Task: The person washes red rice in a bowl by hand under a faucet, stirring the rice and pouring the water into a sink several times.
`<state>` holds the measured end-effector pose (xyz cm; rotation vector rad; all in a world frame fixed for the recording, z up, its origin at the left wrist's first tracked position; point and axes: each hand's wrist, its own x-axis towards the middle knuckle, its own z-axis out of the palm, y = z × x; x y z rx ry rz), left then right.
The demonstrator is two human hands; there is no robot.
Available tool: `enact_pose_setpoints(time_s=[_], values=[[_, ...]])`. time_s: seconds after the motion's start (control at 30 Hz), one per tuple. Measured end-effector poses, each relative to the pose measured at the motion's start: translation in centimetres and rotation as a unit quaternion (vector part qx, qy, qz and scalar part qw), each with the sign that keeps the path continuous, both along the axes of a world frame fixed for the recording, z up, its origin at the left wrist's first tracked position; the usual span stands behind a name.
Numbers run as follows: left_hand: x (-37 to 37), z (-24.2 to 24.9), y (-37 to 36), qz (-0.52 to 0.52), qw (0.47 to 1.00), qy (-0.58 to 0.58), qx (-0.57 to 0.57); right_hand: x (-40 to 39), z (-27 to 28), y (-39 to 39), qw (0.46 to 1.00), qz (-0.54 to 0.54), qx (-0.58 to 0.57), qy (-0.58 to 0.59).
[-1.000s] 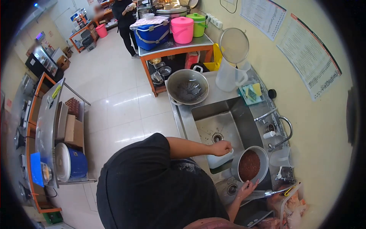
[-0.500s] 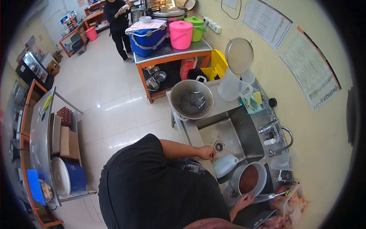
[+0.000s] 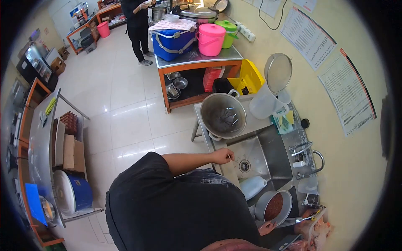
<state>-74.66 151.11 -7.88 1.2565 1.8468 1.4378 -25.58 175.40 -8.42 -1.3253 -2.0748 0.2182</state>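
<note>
My left hand [image 3: 223,156] is curled closed above the near edge of the sink [image 3: 268,150], with no object visible in it. My right hand [image 3: 267,228] grips the lower rim of a round metal pot [image 3: 260,206], which leans toward the wall. Reddish-brown grainy contents [image 3: 274,206] fill part of it. A whisk [image 3: 289,222] lies beside the pot, near my right fingers. Between my hands, a translucent white plastic jug [image 3: 251,187] rests on its side at the sink.
A large pot [image 3: 223,116] with dark residue stands left of the basin, near a strainer [image 3: 278,72] and a clear pitcher [image 3: 263,102]. Taps [image 3: 320,163] line the wall side. Farther off, a table [image 3: 178,63] bears a blue cooler [image 3: 173,44] and pink bucket [image 3: 210,39]; another person [image 3: 136,29] stands nearby.
My left hand has drawn back from beside the jug and moved up along the sink edge. The pot leans more toward the wall, my right hand still at its rim. The view has shifted slightly.
</note>
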Motion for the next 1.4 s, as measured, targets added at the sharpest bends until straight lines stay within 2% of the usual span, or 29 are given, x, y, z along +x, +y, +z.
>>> enact_pose_setpoints(time_s=[0.07,0.13,0.27,0.43,0.77,1.07,1.17,1.3,1.4], values=[[-0.8,0.1,-0.4,-0.04,0.999,0.01,0.01,-0.3,0.8,-0.9,1.0,0.0,-0.007,-0.018],[-0.3,0.2,-0.7,-0.04,0.999,-0.014,0.023,-0.7,1.5,-1.5,0.999,-0.005,-0.047,-0.007],[0.4,0.1,-0.8,-0.028,0.997,-0.078,-0.007,-1.5,0.8,-1.8,0.999,-0.027,-0.038,0.001],[1.2,-0.4,-1.2,-0.047,0.992,-0.116,0.034,-0.6,0.9,-1.4,0.998,-0.034,-0.052,-0.026],[0.8,-1.3,-0.9,-0.058,0.991,-0.11,0.042,-0.7,1.0,-1.5,0.998,-0.035,-0.048,-0.008],[1.4,-1.6,-0.8,-0.063,0.985,-0.156,0.035,-1.0,1.1,-2.0,0.999,-0.031,-0.034,0.009],[1.5,-1.4,-1.0,-0.04,0.988,-0.151,0.001,-0.6,1.3,-2.4,0.999,-0.033,-0.03,-0.008],[1.2,-3.4,-0.6,-0.05,0.99,-0.129,0.026,-1.3,1.3,-2.0,0.999,-0.026,-0.026,-0.033],[1.2,-3.0,-0.8,-0.043,0.992,-0.116,0.01,-0.9,0.7,-1.5,0.998,-0.042,-0.032,-0.024]])
